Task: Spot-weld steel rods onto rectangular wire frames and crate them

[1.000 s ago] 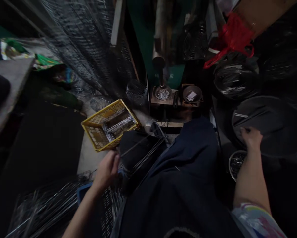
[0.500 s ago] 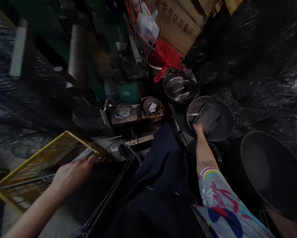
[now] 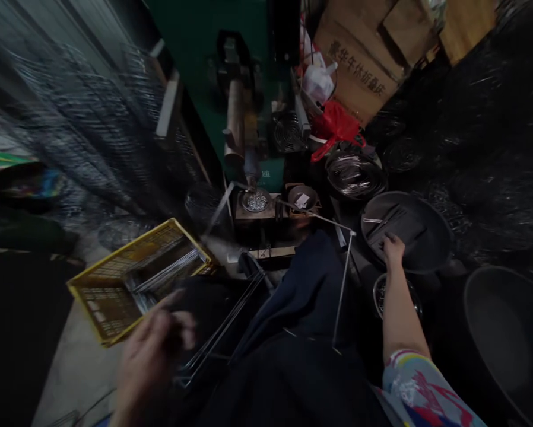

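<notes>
My left hand is blurred, low beside the yellow crate. Its index finger stretches out and the others are loosely bent, with nothing visible in them. Thin metal rods lie inside the crate. My right hand reaches into a wide dark pan, its fingers curled beside dark strips; whether it grips one is hidden. A bent wire frame spans from the green machine toward my lap, with neither hand on it.
A dish of small metal parts sits under the machine's head, beside a bowl with white paper. Bent wires lie left of my lap. A basin of metal strips, a red bag and a large dark basin stand at the right.
My left hand has left the crate's near corner and moved toward my body. The bent wire frame now shows at the machine. My right hand stays in the pan; the view has swung left.
</notes>
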### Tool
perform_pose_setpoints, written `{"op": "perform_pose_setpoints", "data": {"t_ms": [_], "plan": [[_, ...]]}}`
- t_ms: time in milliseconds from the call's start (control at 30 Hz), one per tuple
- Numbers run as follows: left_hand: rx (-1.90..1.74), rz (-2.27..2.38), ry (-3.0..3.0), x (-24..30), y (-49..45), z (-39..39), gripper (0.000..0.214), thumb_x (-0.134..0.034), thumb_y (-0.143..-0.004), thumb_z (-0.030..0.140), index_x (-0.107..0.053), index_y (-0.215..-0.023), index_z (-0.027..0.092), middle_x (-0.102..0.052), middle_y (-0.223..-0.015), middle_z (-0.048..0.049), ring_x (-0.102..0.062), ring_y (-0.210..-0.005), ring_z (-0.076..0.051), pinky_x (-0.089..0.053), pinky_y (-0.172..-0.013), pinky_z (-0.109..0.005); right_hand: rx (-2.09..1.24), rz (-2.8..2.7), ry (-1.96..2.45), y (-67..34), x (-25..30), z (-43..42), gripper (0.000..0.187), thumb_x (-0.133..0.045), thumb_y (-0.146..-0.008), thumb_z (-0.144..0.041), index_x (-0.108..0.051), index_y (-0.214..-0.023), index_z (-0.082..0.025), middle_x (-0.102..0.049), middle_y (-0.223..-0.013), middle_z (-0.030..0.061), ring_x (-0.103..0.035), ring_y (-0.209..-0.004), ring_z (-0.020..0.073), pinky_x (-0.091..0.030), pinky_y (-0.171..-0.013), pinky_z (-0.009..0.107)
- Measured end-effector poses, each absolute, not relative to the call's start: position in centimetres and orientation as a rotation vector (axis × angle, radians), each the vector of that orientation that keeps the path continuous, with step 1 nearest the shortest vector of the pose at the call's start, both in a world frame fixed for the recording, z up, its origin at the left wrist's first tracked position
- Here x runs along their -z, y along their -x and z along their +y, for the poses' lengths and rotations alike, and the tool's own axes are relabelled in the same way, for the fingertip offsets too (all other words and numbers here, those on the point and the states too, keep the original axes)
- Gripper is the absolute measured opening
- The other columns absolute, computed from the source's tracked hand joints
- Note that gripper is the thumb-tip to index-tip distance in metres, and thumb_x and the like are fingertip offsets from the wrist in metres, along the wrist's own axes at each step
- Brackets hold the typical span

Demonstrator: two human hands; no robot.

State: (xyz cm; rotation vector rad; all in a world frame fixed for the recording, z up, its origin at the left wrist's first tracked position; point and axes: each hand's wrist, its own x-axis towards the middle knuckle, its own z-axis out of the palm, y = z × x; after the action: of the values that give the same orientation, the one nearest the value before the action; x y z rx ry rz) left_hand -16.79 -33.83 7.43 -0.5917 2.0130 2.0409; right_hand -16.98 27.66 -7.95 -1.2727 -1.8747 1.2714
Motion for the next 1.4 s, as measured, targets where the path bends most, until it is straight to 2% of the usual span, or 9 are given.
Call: {"op": "perform_pose_setpoints", "data": {"t_ms": [133, 233, 333, 400, 533, 700, 933, 1100, 1400], "plan": [[-1.901, 1.612, 0.534, -3.1, 13.9, -33.6, 0.085, -0.074, -0.073, 0.05, -0.035, -0.143, 0.02, -0.07, -0.092, -0.0091, -0.066, -0.065, -0.021, -0.048, -0.046, -0.024, -1.236, -1.954, 1.212, 13.8, 6.3, 25.7, 0.057, -0.067, -0.073, -0.041, -0.066, -0.119, -0.008, -0.071, -0.091, 0.0103, -0.067, -0.069, 0.0191, -0.056, -0.056, 0.028], [-1.807, 1.485, 0.415, -2.3, 12.4, -34.4, 0.083, -0.065, -0.084, 0.046, -0.02, -0.15, 0.027, -0.07, -0.085, -0.008, -0.066, -0.062, -0.02, -0.047, -0.046, -0.023, -1.303, -2.111, 1.062, 11.9, 5.0, 23.5, 0.069, -0.069, -0.073, -0.053, -0.062, -0.127, -0.011, -0.068, -0.116, 0.0147, -0.068, -0.097, 0.0266, -0.059, -0.078, 0.037], [-1.755, 1.378, 0.309, -2.7, 12.0, -35.1, 0.086, -0.061, -0.088, 0.043, -0.006, -0.153, 0.029, -0.07, -0.08, -0.0086, -0.067, -0.064, -0.021, -0.047, -0.047, -0.023, -1.305, -2.312, 0.927, 11.1, 3.6, 21.3, 0.077, -0.072, -0.071, -0.056, -0.056, -0.134, -0.012, -0.059, -0.132, 0.0154, -0.059, -0.118, 0.0287, -0.047, -0.102, 0.042], [-1.769, 1.318, 0.28, -3.0, 12.0, -35.7, 0.091, -0.062, -0.088, 0.041, 0.0, -0.153, 0.027, -0.07, -0.079, -0.0101, -0.067, -0.064, -0.022, -0.048, -0.047, -0.023, -1.207, -2.424, 0.896, 10.9, 2.4, 20.1, 0.08, -0.073, -0.071, -0.057, -0.056, -0.134, -0.011, -0.058, -0.133, 0.0161, -0.055, -0.123, 0.0292, -0.038, -0.109, 0.044], [-1.916, 1.345, 0.336, -3.7, 11.3, -38.2, 0.092, -0.063, -0.087, 0.037, 0.0, -0.154, 0.024, -0.069, -0.07, -0.0084, -0.064, -0.054, -0.02, -0.047, -0.044, -0.022, -1.054, -2.529, 0.835, 10.8, -0.9, 18.6, 0.078, -0.069, -0.074, -0.058, -0.056, -0.134, -0.011, -0.06, -0.13, 0.016, -0.055, -0.124, 0.0297, -0.036, -0.11, 0.046], [-2.005, 1.522, 0.478, -4.1, 9.7, -40.7, 0.096, -0.069, -0.082, 0.035, -0.003, -0.153, 0.032, -0.071, -0.076, -0.0086, -0.062, -0.051, -0.019, -0.047, -0.039, -0.023, -1.021, -2.516, 0.677, 11.2, -5.8, 16.7, 0.075, -0.071, -0.075, -0.055, -0.053, -0.137, -0.016, -0.06, -0.131, 0.0119, -0.055, -0.123, 0.0292, -0.039, -0.108, 0.044], [-2.121, 1.395, 0.375, -3.3, 10.8, -37.8, 0.096, -0.067, -0.085, 0.031, 0.001, -0.153, 0.033, -0.07, -0.077, -0.0089, -0.064, -0.053, -0.019, -0.046, -0.04, -0.02, -1.061, -2.795, 0.005, 11.9, -11.7, 7.3, 0.069, -0.067, -0.082, -0.046, -0.046, -0.143, -0.022, -0.052, -0.142, 0.0087, -0.05, -0.129, 0.0275, -0.04, -0.109, 0.042], [-2.114, 1.408, 0.36, -3.8, 11.0, -37.7, 0.1, -0.067, -0.085, 0.031, 0.006, -0.153, 0.031, -0.071, -0.077, -0.0092, -0.063, -0.054, -0.018, -0.047, -0.041, -0.021, -0.861, -2.978, -0.505, 12.4, -11.4, 1.4, 0.07, -0.07, -0.081, -0.043, -0.045, -0.144, -0.026, -0.051, -0.142, 0.0084, -0.045, -0.133, 0.0289, -0.038, -0.11, 0.046], [-2.195, 1.358, 0.398, -2.5, 10.6, -36.6, 0.1, -0.069, -0.083, 0.032, 0.001, -0.153, 0.031, -0.07, -0.073, -0.0063, -0.058, -0.045, -0.015, -0.043, -0.036, -0.019, -0.72, -3.018, -0.569, 12.4, -11.5, 0.1, 0.071, -0.069, -0.081, -0.045, -0.043, -0.144, -0.027, -0.051, -0.142, 0.0085, -0.042, -0.135, 0.0309, -0.036, -0.109, 0.051]]}}
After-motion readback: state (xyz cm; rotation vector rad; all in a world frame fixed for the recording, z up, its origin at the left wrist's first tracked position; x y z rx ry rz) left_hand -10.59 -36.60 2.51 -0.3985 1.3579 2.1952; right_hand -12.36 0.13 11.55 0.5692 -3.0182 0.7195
